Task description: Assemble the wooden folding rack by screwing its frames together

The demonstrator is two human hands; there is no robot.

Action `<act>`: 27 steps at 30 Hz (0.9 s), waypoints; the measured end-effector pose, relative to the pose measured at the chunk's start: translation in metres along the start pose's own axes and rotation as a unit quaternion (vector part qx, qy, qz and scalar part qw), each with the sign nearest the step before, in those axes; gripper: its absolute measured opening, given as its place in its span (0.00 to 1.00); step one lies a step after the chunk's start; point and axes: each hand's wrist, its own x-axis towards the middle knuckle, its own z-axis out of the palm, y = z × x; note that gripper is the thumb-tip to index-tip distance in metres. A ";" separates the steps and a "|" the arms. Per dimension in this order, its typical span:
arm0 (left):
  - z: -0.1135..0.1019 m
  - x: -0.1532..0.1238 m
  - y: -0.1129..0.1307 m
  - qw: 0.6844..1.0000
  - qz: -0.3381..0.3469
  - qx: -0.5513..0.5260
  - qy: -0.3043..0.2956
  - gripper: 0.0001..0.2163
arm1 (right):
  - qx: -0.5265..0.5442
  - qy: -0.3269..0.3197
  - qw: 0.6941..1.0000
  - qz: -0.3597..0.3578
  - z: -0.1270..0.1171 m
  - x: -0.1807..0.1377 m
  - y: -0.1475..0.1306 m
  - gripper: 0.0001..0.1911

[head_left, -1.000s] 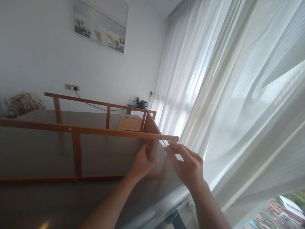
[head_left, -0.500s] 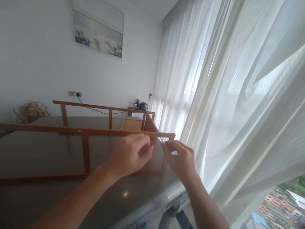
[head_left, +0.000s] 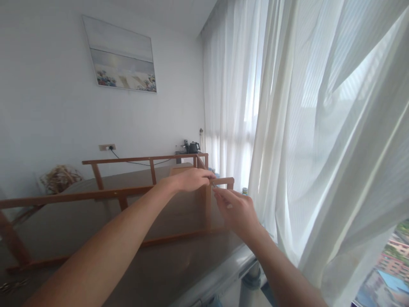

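A brown wooden frame (head_left: 118,192), with slatted sides standing on edge, is on the shiny dark tabletop (head_left: 166,273). My left hand (head_left: 191,178) reaches over the near top rail, its fingers closed on the wood at the right-hand joint. Just below them, my right hand (head_left: 234,204) pinches a thin metal rod (head_left: 214,184) whose far end meets the rail at that joint. The rod is too small to name exactly, and my fingers cover part of it. A wooden crosspiece (head_left: 200,162) links the near and far sides.
Small metal pieces (head_left: 12,285) lie on the table at lower left. Behind the frame are a bundle of dried stalks (head_left: 60,179) and a black kettle (head_left: 193,147). A white curtain (head_left: 287,128) hangs close along the right, past the table's edge.
My left hand has moved up and right from in front of the rail to grip it at the joint. My right hand stays by the joint with the rod. The view has tilted up.
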 end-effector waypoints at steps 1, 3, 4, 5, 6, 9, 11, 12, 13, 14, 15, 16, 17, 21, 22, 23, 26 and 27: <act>0.000 0.000 -0.001 1.000 -0.002 0.006 -0.010 0.19 | 0.000 0.000 1.000 0.000 0.001 0.000 0.001 0.12; -0.002 0.000 -0.002 0.999 -0.002 0.015 -0.034 0.20 | 0.000 0.004 1.000 0.002 0.003 -0.001 0.003 0.12; -0.003 0.000 -0.002 0.999 0.000 0.019 -0.046 0.20 | 0.002 0.007 1.000 0.003 0.003 -0.001 0.003 0.11; -0.004 0.000 -0.002 0.998 0.001 0.022 -0.058 0.20 | 0.005 0.011 1.000 0.004 0.003 -0.001 0.003 0.11; -0.005 0.000 -0.002 0.997 0.001 0.027 -0.068 0.20 | 0.010 0.015 1.000 0.007 0.003 -0.002 0.003 0.10; -0.007 -0.001 -0.003 0.995 -0.006 0.040 -0.086 0.22 | 0.038 0.019 0.999 0.021 0.003 -0.003 0.000 0.09; -0.007 -0.001 -0.003 0.994 -0.011 0.046 -0.094 0.23 | 0.057 0.012 0.998 0.029 0.003 -0.004 0.000 0.09; -0.007 -0.001 -0.003 0.994 -0.014 0.047 -0.097 0.23 | 0.060 0.007 0.998 0.030 0.003 -0.004 0.000 0.09; -0.007 -0.002 -0.003 0.994 -0.016 0.048 -0.099 0.23 | 0.058 0.002 0.998 0.028 0.003 -0.005 0.001 0.10; -0.008 -0.002 -0.003 0.994 -0.018 0.047 -0.101 0.23 | 0.051 -0.002 0.998 0.024 0.003 -0.005 0.002 0.11; -0.008 -0.002 -0.002 0.993 -0.019 0.046 -0.103 0.23 | 0.040 -0.007 0.999 0.019 0.004 -0.006 0.004 0.12; -0.008 -0.002 -0.002 0.993 -0.019 0.045 -0.104 0.23 | 0.026 -0.010 1.000 0.012 0.004 -0.006 0.006 0.12; -0.008 -0.002 -0.001 0.993 -0.019 0.043 -0.106 0.23 | 0.014 -0.012 1.000 0.006 0.004 -0.006 0.008 0.12; -0.009 -0.001 -0.001 0.993 -0.019 0.031 -0.110 0.23 | 0.001 -0.010 1.000 -0.015 0.003 -0.006 0.011 0.10; -0.009 -0.001 -0.001 0.993 -0.020 0.026 -0.112 0.23 | 0.002 -0.006 1.000 -0.019 0.003 -0.005 0.011 0.10; -0.009 -0.001 -0.001 0.993 -0.022 0.022 -0.114 0.23 | 0.001 -0.001 1.000 -0.024 0.003 -0.004 0.010 0.09; -0.008 0.000 -0.002 0.992 -0.030 0.010 -0.119 0.24 | -0.014 0.028 0.999 -0.042 0.002 0.001 0.005 0.07; -0.008 0.000 -0.002 0.992 -0.033 0.006 -0.119 0.24 | -0.020 0.042 0.998 -0.047 0.001 0.002 0.003 0.07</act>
